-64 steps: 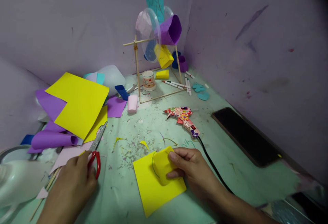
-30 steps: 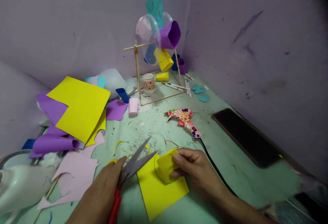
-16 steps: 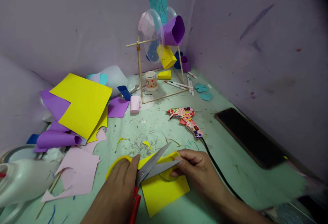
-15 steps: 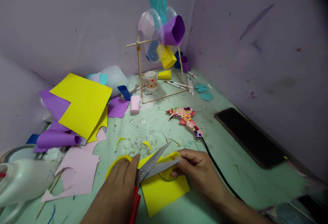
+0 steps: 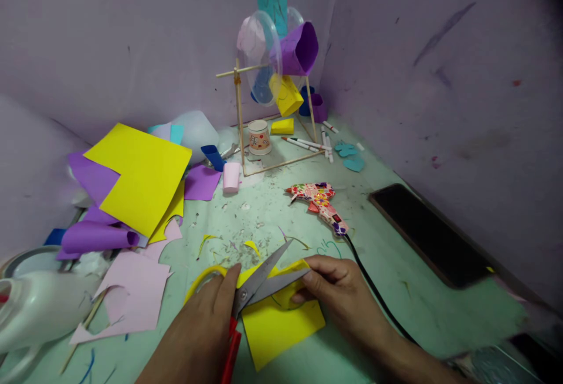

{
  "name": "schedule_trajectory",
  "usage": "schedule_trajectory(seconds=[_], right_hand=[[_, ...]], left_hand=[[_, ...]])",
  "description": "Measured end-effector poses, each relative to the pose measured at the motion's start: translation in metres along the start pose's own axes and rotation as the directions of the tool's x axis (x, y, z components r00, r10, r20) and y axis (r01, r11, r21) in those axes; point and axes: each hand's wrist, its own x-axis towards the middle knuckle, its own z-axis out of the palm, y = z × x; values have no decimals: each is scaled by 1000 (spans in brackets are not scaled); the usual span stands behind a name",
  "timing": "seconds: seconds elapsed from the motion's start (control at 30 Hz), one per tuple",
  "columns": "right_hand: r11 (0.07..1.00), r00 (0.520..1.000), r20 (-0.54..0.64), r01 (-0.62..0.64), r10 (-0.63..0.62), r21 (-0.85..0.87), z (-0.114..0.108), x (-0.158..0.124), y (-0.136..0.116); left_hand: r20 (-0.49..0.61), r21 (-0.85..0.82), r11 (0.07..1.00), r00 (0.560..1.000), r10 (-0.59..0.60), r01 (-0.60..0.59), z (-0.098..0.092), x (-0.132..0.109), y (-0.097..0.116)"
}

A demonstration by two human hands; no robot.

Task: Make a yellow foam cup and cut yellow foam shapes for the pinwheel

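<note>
My left hand (image 5: 197, 319) is closed around a pair of scissors (image 5: 259, 284) near the pivot, its thumb beside the metal. Red handles show below and to the right of that hand, partly hidden. The blades stand apart, pointing up and right, across a piece of yellow paper (image 5: 281, 331) with a curved drawn line. A narrow yellow strip of this paper bends over my left fingers. Between thumb and fingers, my right hand (image 5: 336, 284) pinches the paper's right edge, close to the lower blade's tip.
Beyond my hands lie a patterned glue gun (image 5: 323, 202) with a black cord and a phone (image 5: 433, 234). A stick frame (image 5: 240, 120) holding a paper-cupped wheel stands behind. Coloured sheets (image 5: 141, 179) and a white jug (image 5: 48, 308) crowd the left. Markers (image 5: 303, 145) lie near the frame.
The scissors' blades have come slightly closer together on the yellow paper. The curved strip at my left hand has shifted a little right; my right hand stays almost in place.
</note>
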Motion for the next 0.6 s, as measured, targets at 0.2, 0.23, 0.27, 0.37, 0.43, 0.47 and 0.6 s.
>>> schedule_trajectory(seconds=[0.2, 0.23, 0.27, 0.37, 0.43, 0.47, 0.6], right_hand=[[1000, 1000, -19, 16, -16, 6, 0, 0, -1], [1000, 1000, -18, 20, -19, 12, 0, 0, -1], [1000, 1000, -14, 22, -22, 16, -1, 0, -1], [1000, 1000, -4, 16, -16, 17, -1, 0, 0], [1000, 1000, -8, 12, -12, 14, -1, 1, 0], [1000, 1000, -10, 11, -11, 15, 0, 1, 0], [1000, 1000, -8, 4, -4, 18, 0, -1, -1]], left_hand=[[78, 28, 1000, 997, -14, 12, -5, 2, -2], [91, 33, 999, 996, -11, 8, -5, 2, -2], [95, 34, 999, 995, -7, 4, -6, 2, -2], [61, 23, 1000, 998, 10, -12, -5, 1, -2], [27, 30, 999, 999, 31, -32, -4, 0, -2], [16, 43, 998, 999, 43, -44, -4, 0, -2], [21, 96, 993, 997, 68, -70, -6, 1, -2]])
